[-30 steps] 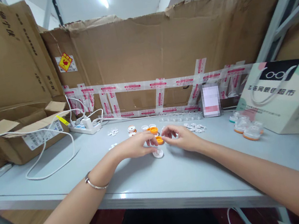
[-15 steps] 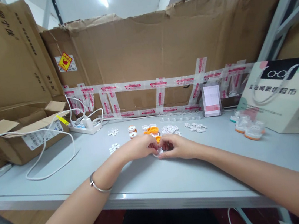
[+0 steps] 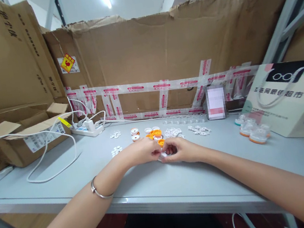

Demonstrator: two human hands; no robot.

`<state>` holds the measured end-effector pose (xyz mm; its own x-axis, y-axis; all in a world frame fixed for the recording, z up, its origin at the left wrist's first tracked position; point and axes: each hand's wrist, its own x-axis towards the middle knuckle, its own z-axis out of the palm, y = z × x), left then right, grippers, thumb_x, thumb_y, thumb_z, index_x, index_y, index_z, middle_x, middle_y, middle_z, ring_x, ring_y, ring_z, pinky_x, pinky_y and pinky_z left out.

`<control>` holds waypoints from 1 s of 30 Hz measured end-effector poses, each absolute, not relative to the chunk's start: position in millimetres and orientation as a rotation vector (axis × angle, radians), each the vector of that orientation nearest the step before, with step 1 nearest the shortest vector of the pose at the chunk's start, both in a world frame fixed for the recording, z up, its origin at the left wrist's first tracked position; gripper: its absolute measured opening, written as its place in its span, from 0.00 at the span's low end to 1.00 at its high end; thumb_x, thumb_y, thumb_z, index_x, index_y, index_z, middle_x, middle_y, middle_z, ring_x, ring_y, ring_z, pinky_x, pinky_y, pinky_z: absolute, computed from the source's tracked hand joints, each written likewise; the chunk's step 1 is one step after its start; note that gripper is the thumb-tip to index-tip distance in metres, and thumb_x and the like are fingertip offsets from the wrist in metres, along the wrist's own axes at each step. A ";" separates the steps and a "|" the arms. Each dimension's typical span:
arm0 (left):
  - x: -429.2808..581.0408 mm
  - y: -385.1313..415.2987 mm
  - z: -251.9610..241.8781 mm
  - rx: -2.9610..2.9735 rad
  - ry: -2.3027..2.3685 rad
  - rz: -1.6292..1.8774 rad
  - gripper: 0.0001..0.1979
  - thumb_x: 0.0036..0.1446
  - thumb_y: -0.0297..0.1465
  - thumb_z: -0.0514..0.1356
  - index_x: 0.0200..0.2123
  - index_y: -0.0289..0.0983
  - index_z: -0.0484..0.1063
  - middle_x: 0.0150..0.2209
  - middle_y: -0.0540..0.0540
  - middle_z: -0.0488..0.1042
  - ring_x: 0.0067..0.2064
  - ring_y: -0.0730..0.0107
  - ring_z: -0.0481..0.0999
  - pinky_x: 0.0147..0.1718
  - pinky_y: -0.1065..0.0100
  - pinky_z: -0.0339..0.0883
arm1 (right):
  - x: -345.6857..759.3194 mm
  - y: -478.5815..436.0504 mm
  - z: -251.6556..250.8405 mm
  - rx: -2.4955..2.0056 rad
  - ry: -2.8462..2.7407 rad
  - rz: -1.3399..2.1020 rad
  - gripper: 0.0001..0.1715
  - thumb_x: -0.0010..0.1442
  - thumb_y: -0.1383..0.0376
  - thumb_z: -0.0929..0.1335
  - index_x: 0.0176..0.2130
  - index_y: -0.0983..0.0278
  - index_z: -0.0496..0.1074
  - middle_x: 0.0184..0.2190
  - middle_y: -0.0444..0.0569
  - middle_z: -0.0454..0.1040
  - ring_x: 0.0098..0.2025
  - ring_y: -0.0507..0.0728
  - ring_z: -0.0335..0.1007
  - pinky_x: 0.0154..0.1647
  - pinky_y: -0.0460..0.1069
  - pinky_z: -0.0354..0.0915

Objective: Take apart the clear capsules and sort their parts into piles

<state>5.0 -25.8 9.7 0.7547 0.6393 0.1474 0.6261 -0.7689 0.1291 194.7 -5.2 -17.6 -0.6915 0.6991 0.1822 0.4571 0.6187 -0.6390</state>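
I watch a white disc (image 3: 161, 156) lying flat, round face upward.
My right hand (image 3: 182, 149) pinches its edge; left hand's (image 3: 146, 150) grip I can't tell; grey table (image 3: 196, 178), cardboard (image 3: 137, 51) behind.

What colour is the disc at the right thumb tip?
White; the disc shows best in the head view.

Left hand (image 3: 145, 151) beside right hand (image 3: 182, 149), both curled.

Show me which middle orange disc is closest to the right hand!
The frontmost orange disc, just beyond the right hand; the other middle orange discs sit farther back.
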 end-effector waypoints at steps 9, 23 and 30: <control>-18.4 -25.4 30.6 2.731 1.342 0.585 0.06 0.45 0.25 0.53 0.26 0.36 0.70 0.27 0.48 0.73 0.28 0.73 0.69 0.29 0.74 0.58 | 195.7 -7.4 -15.6 -0.976 -2.401 0.766 0.16 0.45 0.55 0.70 0.29 0.65 0.68 0.24 0.42 0.65 0.25 0.49 0.58 0.26 0.44 0.56; -43.4 -22.0 29.3 2.472 2.030 0.153 0.03 0.40 0.26 0.58 0.18 0.35 0.66 0.19 0.48 0.67 0.21 0.72 0.63 0.20 0.72 0.51 | 198.7 -3.8 -16.0 -0.953 -2.447 0.736 0.18 0.45 0.54 0.70 0.33 0.64 0.71 0.26 0.44 0.67 0.27 0.49 0.59 0.27 0.44 0.57; -16.0 -30.1 21.6 2.693 1.180 0.483 0.12 0.54 0.39 0.55 0.37 0.37 0.69 0.35 0.48 0.72 0.36 0.70 0.69 0.33 0.72 0.59 | 199.2 -1.3 -16.1 -0.859 -2.435 0.820 0.20 0.49 0.57 0.69 0.40 0.66 0.74 0.28 0.46 0.69 0.28 0.50 0.62 0.29 0.46 0.61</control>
<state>-16.0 -30.1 21.6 0.6359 0.7375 0.2275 0.6852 -0.6751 0.2733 199.2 -1.3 -16.1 -0.7162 0.6706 0.1933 0.4172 0.6334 -0.6517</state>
